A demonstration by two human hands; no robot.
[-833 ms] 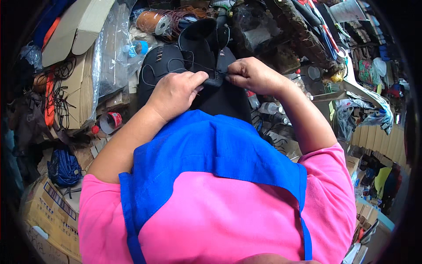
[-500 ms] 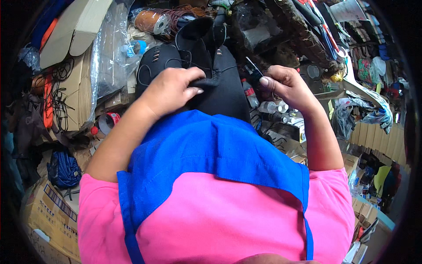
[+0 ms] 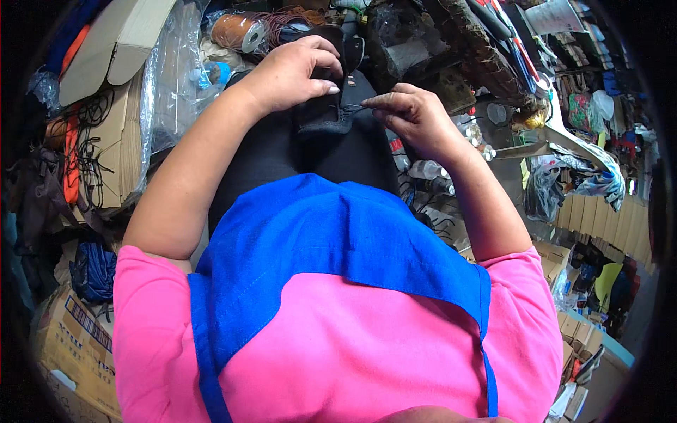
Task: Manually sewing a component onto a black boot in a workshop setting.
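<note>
A black shoe upper (image 3: 323, 116) rests on my dark-trousered thighs, just beyond the blue apron (image 3: 296, 240). My left hand (image 3: 293, 74) is closed on its far left part, fingers curled over the edge. At the upper's right edge, my right hand (image 3: 416, 116) pinches a thin needle-like tool, only a sliver of which shows between the fingertips and the black material. Dark thread lies around that spot, too fine to follow clearly. The insides of both hands are hidden.
Left of my legs stand cardboard sheets (image 3: 116, 148) and clear plastic wrap (image 3: 173, 84). An orange thread spool (image 3: 240, 32) lies beyond my left hand. Plastic bottles (image 3: 427, 170) lie right of my thigh. A worn dark block-like object (image 3: 486, 53) is at the far right.
My left hand has moved away from me and the upper has turned on my lap. The right hand has come left and lowered the thin tool to the upper's edge.
</note>
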